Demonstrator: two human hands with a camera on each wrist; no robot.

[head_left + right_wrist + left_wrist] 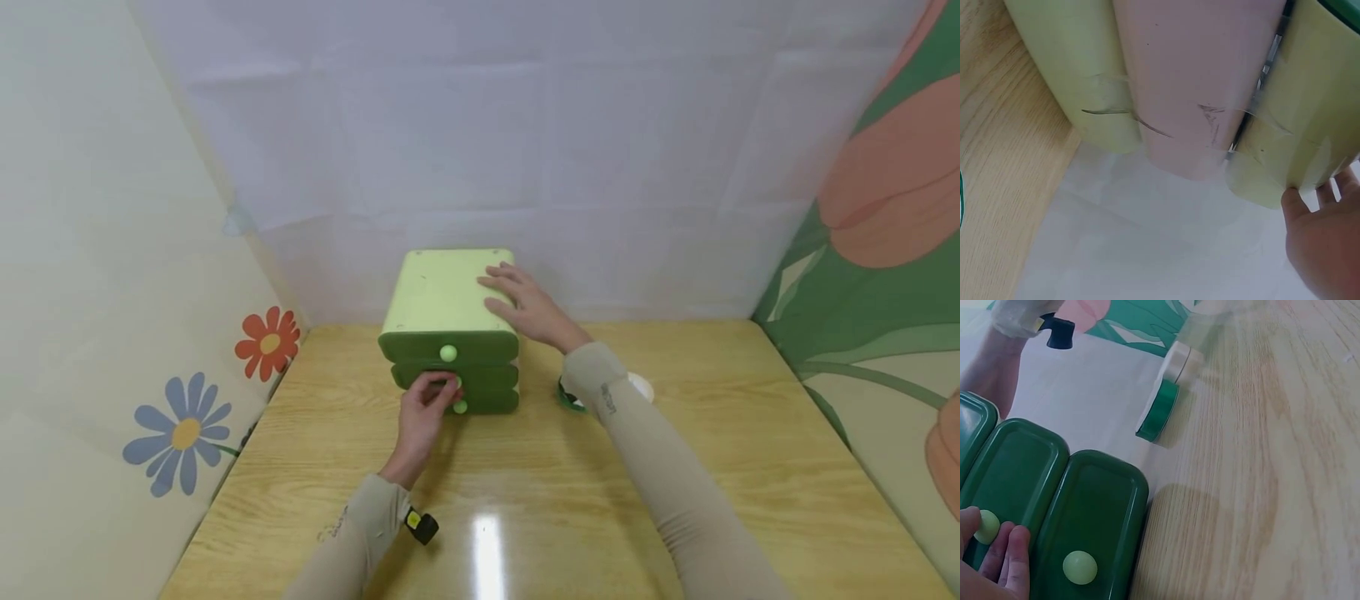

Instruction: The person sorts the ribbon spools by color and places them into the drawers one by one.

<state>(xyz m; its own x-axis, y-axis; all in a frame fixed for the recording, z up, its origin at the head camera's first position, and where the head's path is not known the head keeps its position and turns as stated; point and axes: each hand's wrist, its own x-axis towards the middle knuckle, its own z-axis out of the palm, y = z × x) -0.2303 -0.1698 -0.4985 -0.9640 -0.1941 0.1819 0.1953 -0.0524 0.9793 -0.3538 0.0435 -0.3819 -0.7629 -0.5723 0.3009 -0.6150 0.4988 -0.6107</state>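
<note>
A small chest of three drawers (448,287) stands on the table, with a pale green top and dark green drawer fronts. My left hand (422,421) is at the middle drawer front (1019,469), pinching its round pale green knob (986,527) between thumb and fingers. Below it, the bottom drawer's knob (1080,567) is free. My right hand (528,308) rests on the right edge of the chest's top, fingers extended. In the right wrist view its fingertips touch the yellowish upper casing (1297,119), beside a pink middle casing (1191,81). All three drawers look pushed in.
Right of the chest, partly behind my right sleeve, lie a green-edged roll (1159,411) and a white round object (1175,361). A white cloth (450,142) hangs behind the wooden table (540,500). Flower-patterned panels (183,433) flank both sides.
</note>
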